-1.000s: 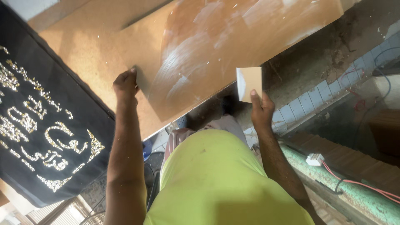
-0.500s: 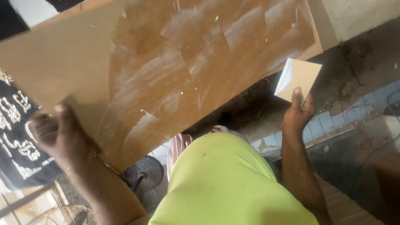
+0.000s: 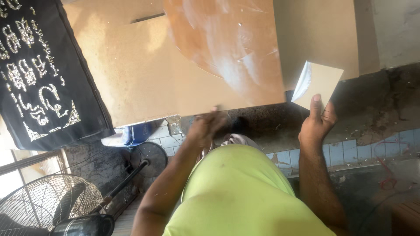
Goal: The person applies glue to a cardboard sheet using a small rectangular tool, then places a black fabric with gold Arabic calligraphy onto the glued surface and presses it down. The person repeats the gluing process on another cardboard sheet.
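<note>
While your left hand [image 3: 209, 124], blurred, meets the lower edge of the large brown board [image 3: 183, 65], grip not discernible, your right hand [image 3: 318, 122] pinches a small tan card [image 3: 318, 84] just beside the board's right corner. No containers visible; black embroidered cloth [image 3: 39, 74] hangs left.

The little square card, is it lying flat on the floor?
No, the right hand holds the little square card up in the air beside the big brown board.
</note>
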